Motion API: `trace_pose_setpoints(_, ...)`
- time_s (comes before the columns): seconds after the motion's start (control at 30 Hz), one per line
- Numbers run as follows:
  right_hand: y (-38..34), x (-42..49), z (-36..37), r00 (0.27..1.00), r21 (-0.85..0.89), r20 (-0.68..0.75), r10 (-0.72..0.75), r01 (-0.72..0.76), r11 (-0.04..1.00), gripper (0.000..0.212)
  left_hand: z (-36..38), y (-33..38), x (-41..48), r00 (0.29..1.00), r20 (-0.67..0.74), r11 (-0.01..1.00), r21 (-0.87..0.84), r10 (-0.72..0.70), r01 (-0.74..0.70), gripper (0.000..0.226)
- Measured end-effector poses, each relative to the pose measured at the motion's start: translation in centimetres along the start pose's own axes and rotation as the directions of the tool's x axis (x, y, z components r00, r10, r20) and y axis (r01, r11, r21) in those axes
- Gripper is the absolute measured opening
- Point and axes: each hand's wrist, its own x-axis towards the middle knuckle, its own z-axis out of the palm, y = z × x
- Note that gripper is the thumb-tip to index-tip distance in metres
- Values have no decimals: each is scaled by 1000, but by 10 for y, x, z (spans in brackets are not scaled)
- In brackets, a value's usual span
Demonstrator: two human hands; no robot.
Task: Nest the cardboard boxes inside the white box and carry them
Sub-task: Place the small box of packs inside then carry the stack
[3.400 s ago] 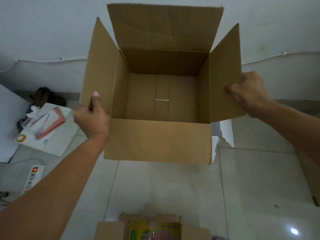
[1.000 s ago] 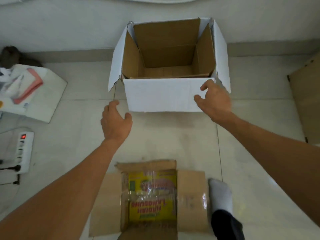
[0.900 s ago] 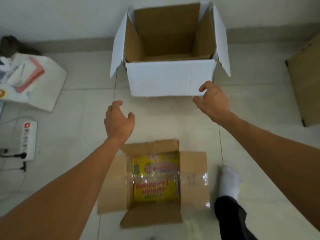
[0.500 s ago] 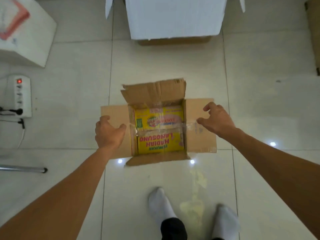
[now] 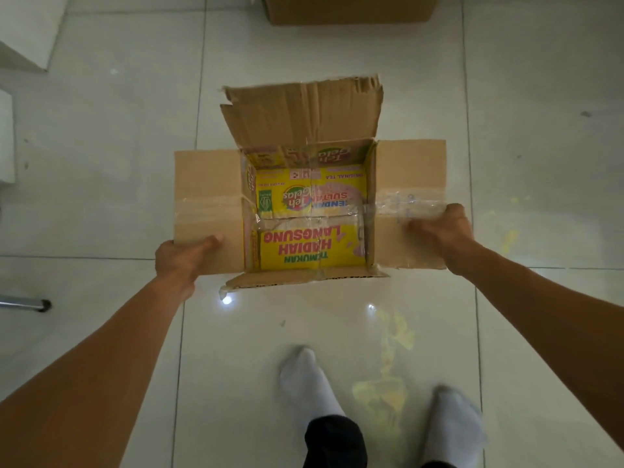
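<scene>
head | cardboard box point(image 5: 305, 211) between hands | left hand point(image 5: 184, 256), right hand point(image 5: 442, 231) gripping its side flaps

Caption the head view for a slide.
Both hands, left hand and right hand, grip the open cardboard box's side flaps.

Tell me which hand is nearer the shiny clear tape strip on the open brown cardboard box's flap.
Right. The right hand grips the flap right at the tape strip; the left hand holds the opposite flap's near corner.

home interior | glossy white floor tiles point(image 5: 337, 45) | socked feet point(image 5: 309, 383)
</scene>
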Motion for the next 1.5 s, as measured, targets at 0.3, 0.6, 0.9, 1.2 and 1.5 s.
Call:
trace_pose_setpoints(0.3, -44, -33, -20, 975, 79, 94, -199, 192, 978, 23, -11, 65, -27, 951, -89, 929, 257, 296, -266, 17)
trace_pose_setpoints(0.6, -144, -83, -72, 924, -76, -61, -378, 374, 924, 17, -20, 168, -95, 755, -18, 716, 333, 655, -613, 23)
trace_pose_setpoints(0.9, -241, -120, -162, 850, -100, -177, -495, 485, 869, 15, -55, 279, -164, 660, -110, 669, 120, 743, -733, 27)
trace_pose_setpoints(1.2, -351, -120, -223, 755, -87, -287, -590, 593, 801, 23, -49, 410, -179, 529, -141, 542, 74, 837, -837, 25)
trace_pose_setpoints(1.5, -461, -39, -255, 684, -49, -361, -634, 665, 745, 23, 15, 524, -133, 495, -195, 511, 42, 847, -858, 21)
